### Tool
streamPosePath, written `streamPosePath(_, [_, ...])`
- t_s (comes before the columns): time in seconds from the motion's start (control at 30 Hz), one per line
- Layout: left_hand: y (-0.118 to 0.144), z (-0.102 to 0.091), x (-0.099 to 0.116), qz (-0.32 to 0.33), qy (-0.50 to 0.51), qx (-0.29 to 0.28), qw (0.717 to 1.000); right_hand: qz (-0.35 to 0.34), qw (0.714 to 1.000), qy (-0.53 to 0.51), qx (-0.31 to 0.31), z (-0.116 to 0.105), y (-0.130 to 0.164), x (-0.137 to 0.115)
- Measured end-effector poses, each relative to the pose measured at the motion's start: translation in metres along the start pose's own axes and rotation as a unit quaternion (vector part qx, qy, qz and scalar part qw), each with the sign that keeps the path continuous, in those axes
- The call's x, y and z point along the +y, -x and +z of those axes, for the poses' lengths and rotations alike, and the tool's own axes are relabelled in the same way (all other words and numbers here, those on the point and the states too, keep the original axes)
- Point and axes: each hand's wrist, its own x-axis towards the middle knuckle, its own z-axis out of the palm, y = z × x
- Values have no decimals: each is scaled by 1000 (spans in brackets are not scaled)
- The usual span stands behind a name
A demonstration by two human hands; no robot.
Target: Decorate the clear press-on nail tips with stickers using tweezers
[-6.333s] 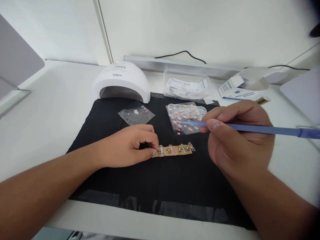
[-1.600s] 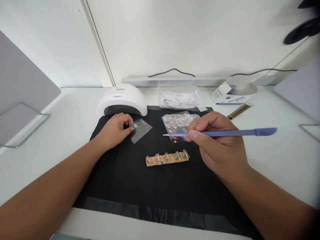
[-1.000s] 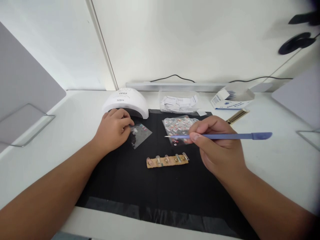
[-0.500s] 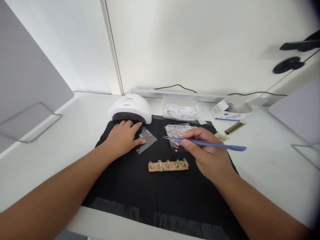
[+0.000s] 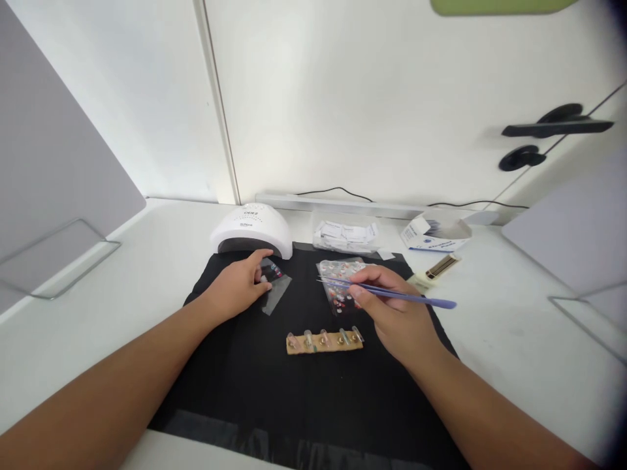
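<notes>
My left hand is at the front of the white nail lamp, its index finger stretched out and the other fingers curled. Its thumb lies over a small clear sticker sheet, which it appears to grip; the fingers hide part of the sheet. My right hand grips purple tweezers, their tips slightly apart, above a clear packet of small colourful decorations. Nothing shows between the tips. Nearer to me, a tan strip holds several clear nail tips, some tinted, in a row.
A black mat covers the middle of the white table. Behind it stand a clear tray of small white packets and an open white-and-blue box. A gold-capped bottle lies at right. Wire stands flank the table.
My left hand has drawn the clear sheet slightly left and back, its index finger stretching towards the lamp. The tweezers stay over the decorations packet. My view has tilted up and shifted right.
</notes>
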Motion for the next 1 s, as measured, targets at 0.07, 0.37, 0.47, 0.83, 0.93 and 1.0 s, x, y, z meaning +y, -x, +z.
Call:
streamPosePath(0.07, [3,-2,0,2,49,7,999,-24,1000,-1,-3,-1,1,1])
streamPosePath(0.37, [39,-7,20,78,280,-6,957,-273,959,-26,-66,0,15,-34])
streamPosePath(0.47, [48,-4,28,73,332,-8,940,-324,943,-16,-80,2,20,-50])
streamPosePath(0.83, [60,5,44,65,404,-108,906,-296,952,-37,-73,11,29,-43])
streamPosePath(0.93, [61,7,41,68,416,-118,899,-297,951,-54,-59,11,30,-41])
streamPosePath(1.0, [63,7,41,67,438,-120,888,-298,951,-58,-55,10,30,-42])
